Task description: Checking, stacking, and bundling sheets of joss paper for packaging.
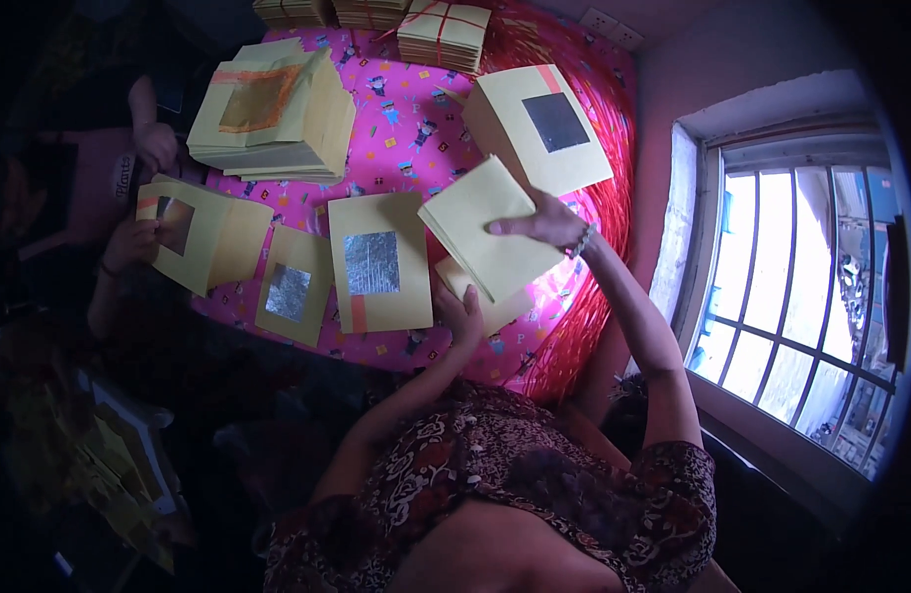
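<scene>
Patterned sleeves lowest in view; left hand (462, 314) lies flat, fingers spread, on yellow sheets (475, 296) at the pink cloth's (416, 119) near edge, apparently steadying them. Right hand (546, 223) pinches a stack of yellow paper (485, 237), lifted above the cloth. Foil-squared sheet (376, 262) beside it; another person's hands (129, 242) at the left edge.

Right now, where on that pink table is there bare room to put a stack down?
The widest bare patch of the pink cloth lies between the tall paper stack and the tilted stack. It is crowded along the near edge, where foil-squared sheets lie side by side and the right hand lifts a bundle.
</scene>
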`<action>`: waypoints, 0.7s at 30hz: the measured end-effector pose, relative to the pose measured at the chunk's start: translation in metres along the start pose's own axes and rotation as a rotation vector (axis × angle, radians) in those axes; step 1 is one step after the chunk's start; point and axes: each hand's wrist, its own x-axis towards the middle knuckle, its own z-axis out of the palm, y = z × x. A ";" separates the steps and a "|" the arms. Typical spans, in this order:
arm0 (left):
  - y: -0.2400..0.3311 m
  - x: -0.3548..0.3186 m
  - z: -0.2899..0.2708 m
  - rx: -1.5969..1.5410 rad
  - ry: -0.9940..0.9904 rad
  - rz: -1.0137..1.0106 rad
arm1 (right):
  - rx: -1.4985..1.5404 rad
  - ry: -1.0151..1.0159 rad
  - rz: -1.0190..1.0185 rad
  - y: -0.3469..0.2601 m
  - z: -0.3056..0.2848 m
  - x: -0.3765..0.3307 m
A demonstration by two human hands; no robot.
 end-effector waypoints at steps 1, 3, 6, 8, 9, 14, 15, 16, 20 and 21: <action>-0.007 -0.002 0.006 0.016 -0.042 -0.001 | 0.061 -0.017 0.027 0.032 0.001 -0.008; 0.002 -0.001 0.002 0.003 -0.091 0.024 | 0.174 -0.072 0.161 0.081 0.013 -0.017; 0.016 0.011 -0.005 -0.458 -0.282 -0.053 | 0.242 -0.107 0.175 0.124 0.024 -0.024; 0.015 0.006 -0.007 -0.179 -0.025 0.168 | 0.365 -0.117 0.143 0.140 0.022 -0.025; 0.016 0.002 -0.011 -0.201 -0.044 0.145 | 0.348 -0.125 0.171 0.143 0.021 -0.027; 0.017 0.005 -0.014 -0.224 -0.041 0.134 | 0.266 -0.136 0.210 0.147 0.020 -0.026; 0.014 0.003 -0.014 -0.239 -0.079 0.069 | 0.241 -0.151 0.216 0.143 0.021 -0.025; 0.011 0.002 -0.014 -0.238 -0.083 0.067 | 0.245 -0.150 0.219 0.140 0.022 -0.026; -0.007 -0.004 -0.003 -0.166 -0.128 -0.043 | 0.162 -0.145 0.291 0.127 0.025 -0.030; -0.014 -0.007 0.003 -0.171 -0.130 -0.094 | 0.161 -0.131 0.319 0.129 0.024 -0.033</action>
